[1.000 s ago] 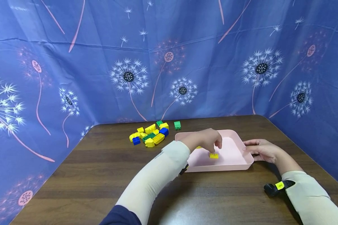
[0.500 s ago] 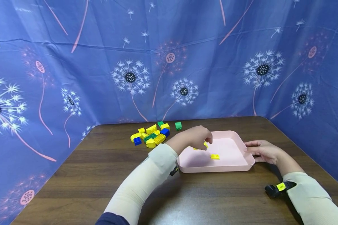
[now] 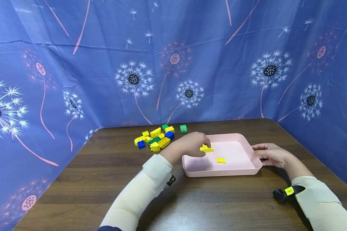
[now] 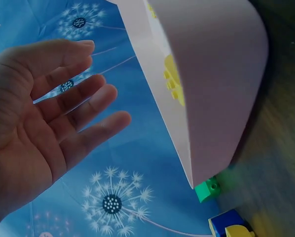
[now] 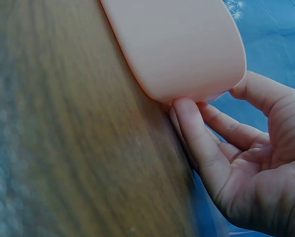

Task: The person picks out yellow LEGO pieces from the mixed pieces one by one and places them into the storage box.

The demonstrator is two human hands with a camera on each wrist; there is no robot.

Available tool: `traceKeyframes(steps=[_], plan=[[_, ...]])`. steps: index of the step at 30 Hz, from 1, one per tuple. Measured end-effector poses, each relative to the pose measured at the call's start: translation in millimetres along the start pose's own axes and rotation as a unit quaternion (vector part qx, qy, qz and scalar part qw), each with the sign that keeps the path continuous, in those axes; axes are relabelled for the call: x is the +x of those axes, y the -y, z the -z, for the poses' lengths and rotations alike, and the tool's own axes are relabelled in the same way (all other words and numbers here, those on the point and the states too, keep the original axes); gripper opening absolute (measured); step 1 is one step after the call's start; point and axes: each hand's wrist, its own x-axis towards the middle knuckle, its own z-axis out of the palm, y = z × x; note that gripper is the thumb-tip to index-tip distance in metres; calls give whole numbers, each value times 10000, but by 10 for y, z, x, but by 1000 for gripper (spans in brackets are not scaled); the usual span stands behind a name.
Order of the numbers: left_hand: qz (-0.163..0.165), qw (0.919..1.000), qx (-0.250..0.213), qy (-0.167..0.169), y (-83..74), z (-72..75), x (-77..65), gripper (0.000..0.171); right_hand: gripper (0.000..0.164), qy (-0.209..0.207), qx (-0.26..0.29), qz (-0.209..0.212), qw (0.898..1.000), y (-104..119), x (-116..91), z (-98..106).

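A pale pink tray lies on the wooden table with two yellow toy bricks inside. One flat yellow brick sits near the middle; another yellow brick shows beside my left fingers. My left hand hovers over the tray's left end. In the left wrist view that hand has loosely bent, spread fingers and nothing between them. My right hand holds the tray's right end. The right wrist view shows this hand with its thumb at the rim and fingers against the outer wall.
Left of the tray is a loose pile of yellow, blue and green bricks. A lone green brick stands behind the tray, near the table's back edge. A blue dandelion-print cloth hangs behind the table.
My left hand has moved left from over the tray's middle to its left end, exposing both yellow bricks there. My right hand stays at the tray's right end.
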Motion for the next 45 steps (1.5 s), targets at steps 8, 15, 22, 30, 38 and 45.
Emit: traceKeyframes(steps=[8, 15, 22, 30, 38, 45], plan=[[331, 9990, -168, -258, 5, 32, -198, 36, 39, 2, 89, -5, 10000, -6, -17, 5], [428, 9981, -108, -431, 72, 6, -344, 33, 43, 3, 114, 20, 9999, -11, -31, -11], [523, 9963, -405, -552, 154, -49, -469, 29, 46, -89, 110, -48, 9999, 0, -46, -12], [690, 9911, -785, -823, 271, -83, -589, 29, 49, -62, 61, -3, 10000, 5, -23, -3], [806, 9860, -965, -1094, 424, -109, -676, 31, 62, -64, -32, -1, 10000, 41, -44, -30], [1161, 9810, -1085, -1116, 527, -118, -770, 35, 62, -56, -19, -3, 10000, 44, -30, -52]])
